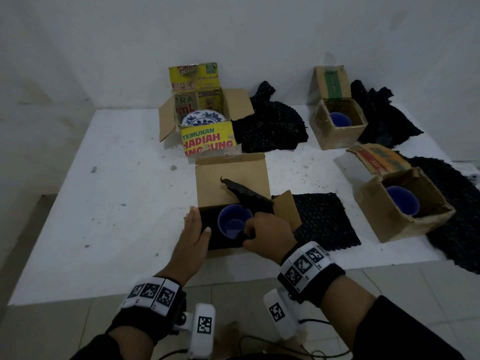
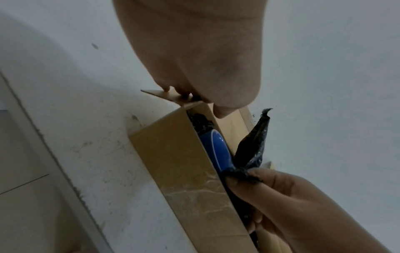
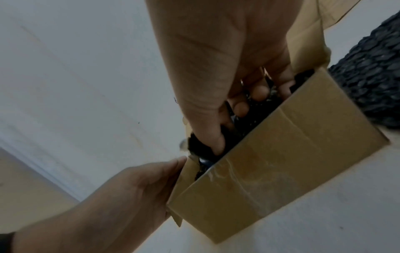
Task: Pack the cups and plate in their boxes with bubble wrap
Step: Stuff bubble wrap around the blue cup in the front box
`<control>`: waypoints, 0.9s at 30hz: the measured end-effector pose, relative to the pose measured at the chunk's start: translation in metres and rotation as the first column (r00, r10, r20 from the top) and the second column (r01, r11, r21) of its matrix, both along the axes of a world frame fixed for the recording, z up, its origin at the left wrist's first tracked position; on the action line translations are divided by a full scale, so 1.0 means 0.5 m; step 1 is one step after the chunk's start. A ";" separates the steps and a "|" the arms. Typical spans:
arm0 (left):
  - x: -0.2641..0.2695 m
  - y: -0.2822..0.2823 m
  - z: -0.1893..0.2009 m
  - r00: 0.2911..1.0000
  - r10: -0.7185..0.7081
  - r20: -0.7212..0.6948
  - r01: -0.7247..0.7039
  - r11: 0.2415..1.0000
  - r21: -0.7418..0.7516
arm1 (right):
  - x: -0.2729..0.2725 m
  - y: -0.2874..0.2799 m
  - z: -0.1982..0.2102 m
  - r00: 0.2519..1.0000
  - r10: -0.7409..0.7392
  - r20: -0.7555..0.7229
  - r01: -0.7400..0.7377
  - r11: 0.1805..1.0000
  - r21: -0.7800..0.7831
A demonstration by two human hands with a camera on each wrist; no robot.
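Note:
An open brown cardboard box (image 1: 231, 178) stands near the front of the white table. Inside it a blue cup (image 1: 233, 224) sits upright on black bubble wrap (image 1: 249, 196), and one end of the wrap sticks up over the back flap. My left hand (image 1: 198, 224) grips the box's left wall, thumb inside and fingers outside. My right hand (image 1: 249, 236) pinches the wrap at the cup's near right rim. The left wrist view shows the cup (image 2: 216, 150), the wrap's raised tip (image 2: 253, 145) and the right hand's fingers (image 2: 244, 178) pinching it. In the right wrist view the fingers (image 3: 218, 137) reach into the box (image 3: 281, 162).
A yellow printed box (image 1: 207, 141) at the back holds a blue-patterned plate (image 1: 202, 118). Two more brown boxes on the right hold blue cups (image 1: 340, 119) (image 1: 402, 206). Black bubble wrap sheets (image 1: 322, 219) (image 1: 272, 126) (image 1: 454, 216) lie beside the boxes. The table's front edge (image 1: 155, 289) is close to me.

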State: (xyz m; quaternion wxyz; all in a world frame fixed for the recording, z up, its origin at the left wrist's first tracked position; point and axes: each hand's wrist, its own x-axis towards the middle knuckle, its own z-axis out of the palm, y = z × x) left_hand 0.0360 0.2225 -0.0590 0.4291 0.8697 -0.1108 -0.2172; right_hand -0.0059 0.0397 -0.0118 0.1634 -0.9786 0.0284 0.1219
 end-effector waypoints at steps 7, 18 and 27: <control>-0.001 -0.006 -0.004 1.000 0.016 0.004 -0.016 1.000 -0.003 | 0.017 -0.033 0.014 0.960 0.182 -0.211 -0.180 0.983 0.029; 0.000 -0.004 0.001 1.000 0.012 -0.017 -0.012 1.000 -0.021 | 0.057 -0.019 -0.010 0.991 0.086 -0.107 -0.105 0.977 -0.183; 0.001 -0.004 -0.001 1.000 0.026 -0.017 -0.027 0.999 -0.031 | 0.058 -0.002 -0.017 0.989 0.023 -0.149 -0.055 0.975 -0.216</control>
